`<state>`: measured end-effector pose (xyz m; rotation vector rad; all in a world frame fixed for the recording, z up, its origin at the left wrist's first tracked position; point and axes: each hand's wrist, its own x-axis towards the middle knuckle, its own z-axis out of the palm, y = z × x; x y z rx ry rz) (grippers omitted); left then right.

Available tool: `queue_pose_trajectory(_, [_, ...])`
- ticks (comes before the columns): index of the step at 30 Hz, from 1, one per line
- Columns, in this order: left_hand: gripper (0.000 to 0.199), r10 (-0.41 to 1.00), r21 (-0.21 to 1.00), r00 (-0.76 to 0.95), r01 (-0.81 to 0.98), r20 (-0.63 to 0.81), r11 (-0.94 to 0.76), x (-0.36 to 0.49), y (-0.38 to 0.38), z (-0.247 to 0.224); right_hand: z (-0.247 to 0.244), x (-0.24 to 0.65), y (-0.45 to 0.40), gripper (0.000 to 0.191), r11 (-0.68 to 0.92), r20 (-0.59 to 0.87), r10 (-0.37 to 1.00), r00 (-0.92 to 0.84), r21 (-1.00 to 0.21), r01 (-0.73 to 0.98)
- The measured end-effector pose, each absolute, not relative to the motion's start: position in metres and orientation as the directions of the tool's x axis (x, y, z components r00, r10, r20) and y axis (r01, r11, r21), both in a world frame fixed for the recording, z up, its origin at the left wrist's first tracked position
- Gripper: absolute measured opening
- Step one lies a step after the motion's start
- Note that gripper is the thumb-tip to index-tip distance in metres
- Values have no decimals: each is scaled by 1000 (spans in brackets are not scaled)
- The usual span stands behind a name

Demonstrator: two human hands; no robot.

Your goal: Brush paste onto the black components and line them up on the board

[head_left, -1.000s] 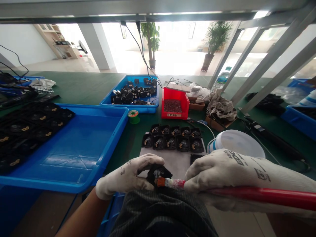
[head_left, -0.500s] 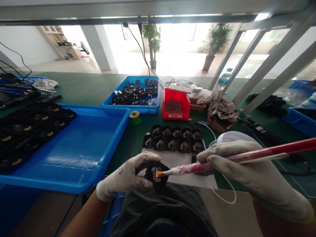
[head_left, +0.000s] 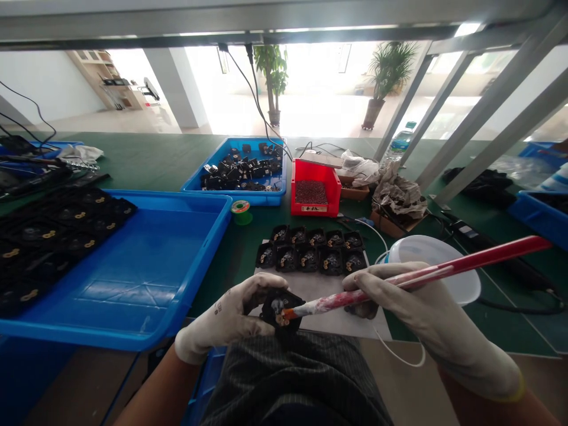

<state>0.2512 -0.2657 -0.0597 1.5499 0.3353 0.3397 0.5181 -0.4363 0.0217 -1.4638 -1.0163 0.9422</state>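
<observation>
My gloved left hand [head_left: 237, 316] is closed around the edge of a square black plastic housing [head_left: 270, 302] with small brass-coloured parts in it, close to my lap. In my gloved right hand [head_left: 399, 302] is a red-handled paintbrush [head_left: 479, 258], gripped like a pen. Its orange bristle tip meets the brass parts in the housing. Two rows of similar black housings [head_left: 308, 258] lie on a white sheet [head_left: 317, 287] just beyond my hands. The fingers of my right hand partly hide the sheet's right side.
A large blue tray [head_left: 190, 260] at left holds rows of black housings. Behind stand a blue bin [head_left: 189, 188] of black parts, a red bin [head_left: 316, 212] of small pieces and a solder spool [head_left: 242, 213]. A white plastic tub [head_left: 465, 284] sits by my right hand.
My right hand has shifted slightly left, and the brush handle has swung lower and more into view. More of the white tub shows. My left hand and the housing stay nearly in place.
</observation>
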Motion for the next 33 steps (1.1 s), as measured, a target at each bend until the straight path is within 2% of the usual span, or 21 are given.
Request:
queue_pose_trajectory(5, [65, 410, 997, 911, 22, -50, 75, 257, -270, -65, 29, 525, -449, 36, 36, 113, 837, 535, -988, 152])
queue_pose_trajectory(9, [66, 377, 980, 918, 173, -125, -94, 269, -272, -67, 26, 535, -460, 31, 147, 185, 741, 645, -983, 113])
queue_pose_trajectory(12, [69, 370, 944, 915, 251, -159, -216, 278, -271, -68, 23, 540, -468, 27, 202, 222, 716, 662, -973, 107])
queue_pose_trajectory(18, [74, 347, 869, 923, 304, -167, -389, 284, -266, -74, 20, 545, -482, 28, 197, 219, 687, 693, -974, 112])
queue_pose_trajectory(25, [66, 488, 721, 872, 362, -38, -591, 280, -286, -74, 16, 550, -500, 28, 181, 233, 586, 776, -971, 155])
queue_pose_trajectory(31, [99, 582, 508, 795, 434, 175, -745, 282, -312, -89, -5, 561, -520, 26, 208, 135, 449, 883, -977, 44])
queue_pose_trajectory(33, [102, 584, 420, 767, 453, 265, -786, 289, -315, -97, -12, 565, -526, 25, 210, 147, 415, 898, -976, 63])
